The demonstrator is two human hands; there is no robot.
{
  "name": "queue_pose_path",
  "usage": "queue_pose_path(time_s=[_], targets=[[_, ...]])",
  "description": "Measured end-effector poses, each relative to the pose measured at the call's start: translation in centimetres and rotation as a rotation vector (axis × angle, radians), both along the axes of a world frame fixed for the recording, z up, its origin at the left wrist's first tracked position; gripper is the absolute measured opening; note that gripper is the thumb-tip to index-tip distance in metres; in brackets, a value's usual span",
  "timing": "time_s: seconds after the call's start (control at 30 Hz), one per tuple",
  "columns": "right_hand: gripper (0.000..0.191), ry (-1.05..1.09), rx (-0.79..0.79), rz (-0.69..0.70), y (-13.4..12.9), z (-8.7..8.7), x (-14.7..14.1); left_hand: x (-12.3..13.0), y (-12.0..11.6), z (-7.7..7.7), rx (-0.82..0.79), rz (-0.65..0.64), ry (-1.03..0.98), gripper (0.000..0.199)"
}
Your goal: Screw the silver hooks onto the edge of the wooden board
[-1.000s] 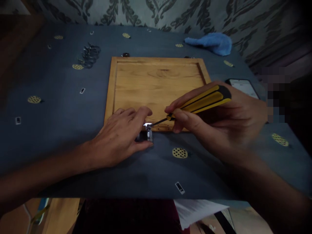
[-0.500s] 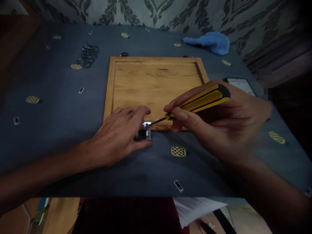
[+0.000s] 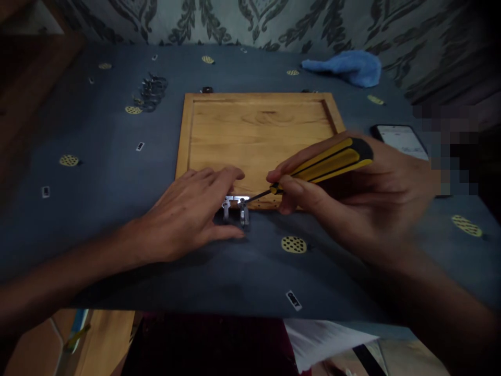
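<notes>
A framed wooden panel lies flat on the table. On its near edge sits a shiny metal fitting with two hook-like prongs hanging past the edge. My left hand rests at the panel's near left corner, thumb and forefinger spread apart around the fitting. Between my right hand's fingers and thumb is a yellow and black screwdriver, slanting down to the left. Its tip meets the fitting at the right prong; whether a screw head is there is too small to tell. Small dark holes show right of the fitting.
Several dark metal hooks lie in a pile at the back left. A blue cloth is at the back right, a phone behind my right hand. Dark fittings stick out at the panel's far edge. The table's front edge is near me.
The view has shifted slightly, so everything sits further right. My left hand has drawn back a little from the fitting, showing more of its plate and the second prong. The screwdriver tip stays there.
</notes>
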State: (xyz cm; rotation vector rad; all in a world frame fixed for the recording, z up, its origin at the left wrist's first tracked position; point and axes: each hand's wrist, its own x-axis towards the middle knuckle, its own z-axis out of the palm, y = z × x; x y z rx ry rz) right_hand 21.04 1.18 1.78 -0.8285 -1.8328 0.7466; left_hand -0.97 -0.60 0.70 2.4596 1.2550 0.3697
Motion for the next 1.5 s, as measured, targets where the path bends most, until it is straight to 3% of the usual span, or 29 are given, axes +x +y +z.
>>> queue_pose_path(time_s=[0.23,0.57,0.93,1.2,1.5], targets=[[0.008,0.013,-0.018,0.007,0.2,0.0,-0.1,-1.3,-0.5,0.1,-0.001,0.02,0.029,0.071],[0.007,0.01,-0.032,-0.033,-0.2,0.2,-0.3,-1.1,-0.5,-0.2,-0.055,0.057,-0.011,0.06],[0.006,-0.013,-0.01,0.005,0.1,0.0,-0.2,-1.1,-0.5,-0.1,-0.032,0.04,0.018,0.063],[0.009,0.003,0.009,-0.011,0.1,0.0,-0.1,0.0,-0.3,0.4,0.028,-0.024,0.017,0.069],[0.008,-0.043,0.002,-0.086,-0.2,0.0,0.0,1.0,0.0,-0.3,0.048,-0.007,0.018,0.062]])
